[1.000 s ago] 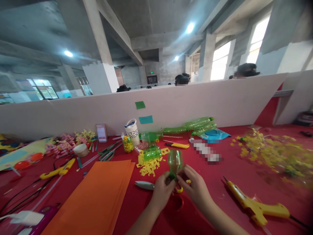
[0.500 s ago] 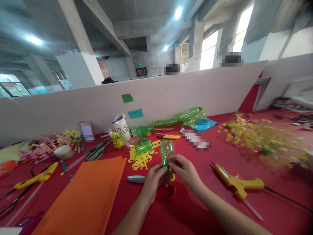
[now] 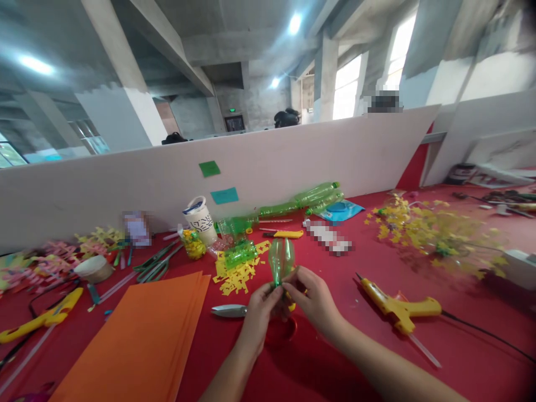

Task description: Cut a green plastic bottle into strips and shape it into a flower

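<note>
A clear green piece of cut plastic bottle [image 3: 281, 258] stands between my hands, its wide end up and its narrow neck down. My left hand [image 3: 263, 307] is closed around the neck. From the other side, my right hand [image 3: 312, 293] pinches the piece low near the neck. Something small and yellow shows by the fingers, too covered to name. Beneath my hands lie scissors [image 3: 229, 311], blade pointing left, with a red handle loop partly in shadow. Just beyond are yellow paper scraps [image 3: 237, 276] and another green bottle piece [image 3: 240, 254].
A yellow glue gun [image 3: 400, 306] lies at right, its cord trailing off. Orange sheets [image 3: 138, 329] are stacked at left. Toward the white partition [image 3: 268, 162] stand a white cup [image 3: 200, 220], green bottles [image 3: 316, 195] and a yellow-handled cutter [image 3: 288, 234]. Yellow star flowers [image 3: 439, 229] spread at far right.
The view has shifted slightly, so the table things appear a little further left. Both hands keep hold of the bottle piece, and the right fingers have moved slightly at its neck.
</note>
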`<state>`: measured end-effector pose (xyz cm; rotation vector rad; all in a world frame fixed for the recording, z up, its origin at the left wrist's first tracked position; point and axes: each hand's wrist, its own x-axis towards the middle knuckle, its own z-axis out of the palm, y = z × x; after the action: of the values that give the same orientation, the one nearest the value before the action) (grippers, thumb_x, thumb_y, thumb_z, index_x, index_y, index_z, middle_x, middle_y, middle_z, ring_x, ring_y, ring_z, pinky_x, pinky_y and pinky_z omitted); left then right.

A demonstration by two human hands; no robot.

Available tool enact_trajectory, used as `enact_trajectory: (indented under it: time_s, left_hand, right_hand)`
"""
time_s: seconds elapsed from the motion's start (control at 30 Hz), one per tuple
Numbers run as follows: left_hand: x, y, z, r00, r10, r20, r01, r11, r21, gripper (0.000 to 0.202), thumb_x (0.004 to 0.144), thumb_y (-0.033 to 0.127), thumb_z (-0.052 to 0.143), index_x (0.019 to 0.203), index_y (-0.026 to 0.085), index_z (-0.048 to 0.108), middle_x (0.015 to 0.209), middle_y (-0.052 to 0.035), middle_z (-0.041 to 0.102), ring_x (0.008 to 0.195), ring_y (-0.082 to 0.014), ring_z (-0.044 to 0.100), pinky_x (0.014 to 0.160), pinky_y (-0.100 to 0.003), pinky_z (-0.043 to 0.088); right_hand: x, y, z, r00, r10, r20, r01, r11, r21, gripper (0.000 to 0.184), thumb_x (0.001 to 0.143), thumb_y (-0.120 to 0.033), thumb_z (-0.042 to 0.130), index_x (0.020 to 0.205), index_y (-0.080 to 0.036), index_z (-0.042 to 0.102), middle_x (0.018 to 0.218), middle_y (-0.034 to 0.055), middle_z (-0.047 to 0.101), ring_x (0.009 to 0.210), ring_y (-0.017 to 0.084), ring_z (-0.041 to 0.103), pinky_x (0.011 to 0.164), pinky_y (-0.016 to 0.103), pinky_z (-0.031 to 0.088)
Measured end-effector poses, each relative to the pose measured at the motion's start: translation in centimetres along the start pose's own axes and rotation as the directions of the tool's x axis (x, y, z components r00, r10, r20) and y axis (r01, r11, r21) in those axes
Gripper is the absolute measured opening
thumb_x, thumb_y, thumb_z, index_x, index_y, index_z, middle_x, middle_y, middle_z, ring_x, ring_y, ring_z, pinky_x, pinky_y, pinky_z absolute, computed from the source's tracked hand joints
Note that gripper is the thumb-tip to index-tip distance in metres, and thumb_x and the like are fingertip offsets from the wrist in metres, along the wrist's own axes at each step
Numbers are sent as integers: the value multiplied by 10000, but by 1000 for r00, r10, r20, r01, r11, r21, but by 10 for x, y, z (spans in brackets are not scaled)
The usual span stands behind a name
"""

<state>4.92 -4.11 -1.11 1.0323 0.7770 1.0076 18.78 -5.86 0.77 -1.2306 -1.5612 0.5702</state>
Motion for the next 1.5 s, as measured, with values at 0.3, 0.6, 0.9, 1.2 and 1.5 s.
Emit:
enact_trajectory:
  time_s: [0.3, 0.6, 0.9, 1.2, 1.5]
  left_hand:
    - [2, -3, -3, 998, -42, 38, 46, 994, -102, 256, 757, 354, 640, 859, 119, 635, 580, -6, 601, 518, -110, 549, 493, -219, 408]
    - [3, 1, -3, 997, -71, -38, 62, 977, -202, 220, 700, 307, 702, 819, 136, 630, 678, -17, 656, 589, -113, 605, 577, -224, 466]
    - [3, 4, -5, 997, -76, -8, 74, 983, -167, 198, 747, 289, 665, 808, 105, 622, 667, -57, 673, 592, -124, 625, 531, -196, 432]
    - [5, 0, -3, 998, -63, -8, 62, 995, -77, 233, 754, 304, 656, 876, 107, 629, 667, -31, 649, 559, -106, 587, 539, -212, 430]
    - [6, -5, -9, 999, 22, -23, -17, 983, 183, 304, 767, 356, 624, 941, 108, 620, 704, -32, 641, 588, -129, 580, 565, -254, 464]
  right_hand:
    - [-1, 3, 6, 998, -61, 19, 63, 990, -124, 152, 828, -223, 525, 683, -195, 559, 663, 4, 562, 612, 136, 535, 557, 217, 385]
    - [-6, -2, 3, 967, -237, 93, 251, 949, -191, 217, 873, -197, 447, 992, -225, 627, 875, 55, 624, 736, 157, 587, 645, 240, 435]
    - [2, 6, -1, 998, -36, -47, 34, 999, -25, 150, 860, -218, 485, 868, -219, 635, 803, 17, 587, 698, 146, 565, 612, 229, 424]
    - [0, 5, 2, 999, -2, -46, 2, 1000, -5, 146, 846, -226, 491, 878, -214, 633, 807, 19, 585, 694, 144, 565, 624, 236, 438]
    - [5, 7, 7, 950, 311, -26, -290, 910, 296, 174, 740, -290, 557, 848, -170, 621, 706, 10, 604, 574, 138, 559, 546, 246, 465]
